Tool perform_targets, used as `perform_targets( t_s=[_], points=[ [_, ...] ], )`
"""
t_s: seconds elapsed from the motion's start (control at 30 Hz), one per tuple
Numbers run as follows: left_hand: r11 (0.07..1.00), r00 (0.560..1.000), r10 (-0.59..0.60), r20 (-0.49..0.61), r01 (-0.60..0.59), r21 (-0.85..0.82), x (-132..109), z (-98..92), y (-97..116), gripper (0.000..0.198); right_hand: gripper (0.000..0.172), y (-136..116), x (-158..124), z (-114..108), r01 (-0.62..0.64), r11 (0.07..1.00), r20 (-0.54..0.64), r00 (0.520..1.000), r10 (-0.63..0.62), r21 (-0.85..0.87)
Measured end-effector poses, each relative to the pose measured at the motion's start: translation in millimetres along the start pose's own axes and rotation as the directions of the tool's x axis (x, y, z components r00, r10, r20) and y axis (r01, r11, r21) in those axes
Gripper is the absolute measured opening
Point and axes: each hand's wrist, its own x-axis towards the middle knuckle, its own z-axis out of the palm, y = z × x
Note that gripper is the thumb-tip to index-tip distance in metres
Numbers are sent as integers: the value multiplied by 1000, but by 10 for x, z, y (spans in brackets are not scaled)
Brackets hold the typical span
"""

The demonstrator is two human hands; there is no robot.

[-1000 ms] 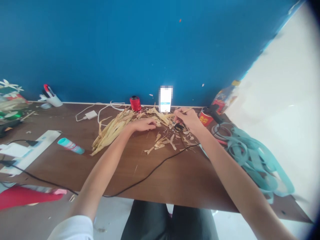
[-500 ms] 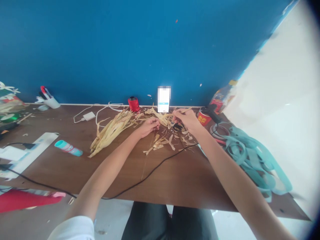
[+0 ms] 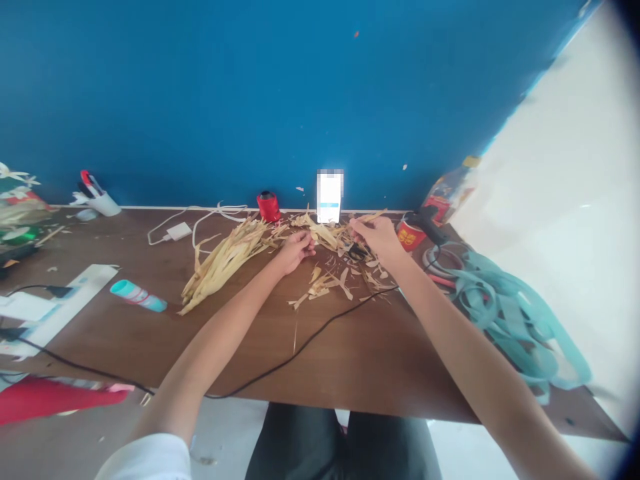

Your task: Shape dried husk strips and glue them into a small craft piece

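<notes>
My left hand [image 3: 299, 252] is closed in a pinch just above the table, right of a bundle of dried corn husks [image 3: 225, 260]. What its fingertips hold is too small to make out. My right hand [image 3: 380, 237] is also pinched, over scattered husk scraps [image 3: 325, 283]. A narrow pale husk strip [image 3: 373, 216] sticks out along its fingers. Between the hands lie more torn husk pieces [image 3: 327, 237], and a dark object [image 3: 357, 252] sits under the right hand. A thin pale strand [image 3: 295, 337] shows on the tabletop nearer to me.
A lit phone [image 3: 329, 197] leans against the blue wall beside a red spool [image 3: 269, 207]. On the right are a red cup [image 3: 410, 237], a black-handled tool [image 3: 431, 225], a bottle [image 3: 445, 197] and teal ribbon [image 3: 500, 313]. A black cable [image 3: 320, 328] crosses the table; a power strip [image 3: 70, 307] lies left.
My left hand has drawn back slightly to the left, and the gap between the hands is a little wider. The right hand stays nearly in place, still pinched.
</notes>
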Motion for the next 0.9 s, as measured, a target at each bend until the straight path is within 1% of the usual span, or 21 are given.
perform_targets(
  t_s=[0.1,0.17,0.2,0.27,0.33,0.37,0.47,0.57,0.7,0.77,0.9],
  points=[
    [991,986,33,-165,-53,-121,32,-6,28,21,31,0,-2,14,48,999,-13,999,-48,-13],
    [973,966,18,-258,-76,-218,41,-9,63,13,30,-11,-4,20,71,997,-23,997,-71,-3],
    [961,958,5,-287,-83,-262,42,-10,80,11,30,-16,-5,22,75,997,-25,997,-75,1],
    [947,953,-18,-302,-81,-312,37,-11,102,8,29,-18,-10,28,71,997,-28,997,-71,-2],
    [952,964,-28,-264,-54,-300,27,-7,98,8,30,-10,-17,34,60,998,-23,998,-60,-17],
    [963,972,-21,-236,-44,-267,21,-3,87,10,31,-4,-21,37,54,998,-18,998,-54,-26],
    [994,991,35,-128,-48,-102,-3,19,36,19,31,12,-34,45,44,998,-3,999,-44,-38],
    [995,996,87,-32,-85,57,-27,46,2,27,30,17,-44,55,39,999,7,999,-39,-20],
    [982,994,110,-5,-108,154,-42,66,-1,30,27,12,-59,84,39,999,14,999,-39,7],
    [977,994,110,14,-110,181,-46,68,3,29,26,11,-69,103,30,1000,53,998,-30,1],
    [971,993,92,72,-105,214,-65,70,8,29,25,15,-98,134,-5,1000,219,976,10,-27]
  ],
)
